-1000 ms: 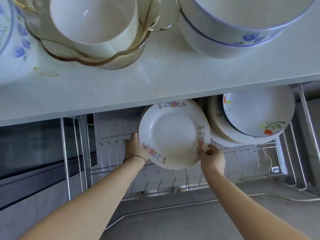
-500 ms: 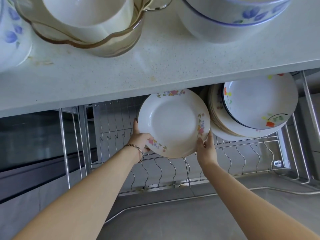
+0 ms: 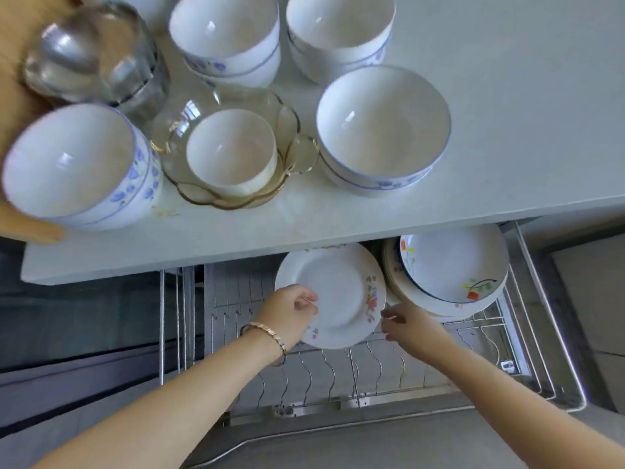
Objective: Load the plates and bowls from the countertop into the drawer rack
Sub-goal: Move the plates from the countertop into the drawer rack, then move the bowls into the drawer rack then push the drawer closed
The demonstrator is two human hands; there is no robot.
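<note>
Two hands are seen reaching down into an open drawer rack (image 3: 378,367) below a white desk (image 3: 507,130), viewed from above. A floral-rimmed plate (image 3: 338,292) is held on edge over the wire slots, approx. upright, just left of a stack of plates (image 3: 449,265) leaning in the rack. The left hand (image 3: 287,316), w/ a bracelet at the wrist, is curled round the plate's left rim, thumb on its face. The right hand (image 3: 411,328) is slack, fingers loose, just beside the right rim; contact there cannot be told. On the desk above, several white bowls are left, e.g. a blue-rimmed bowl (image 3: 382,130), plus a glass dish (image 3: 291,120) w/ a white cup (image 3: 231,150) in it.

Risks, as judged: whether the plate's lower edge is seated between two wires cannot be told; if not, w/ one hand gripping, it could tip or roll. It could also be knocked vs. the stack beside it & chipped. Its top edge sits close under the desk's lip, so a quick lift could strike it.
</note>
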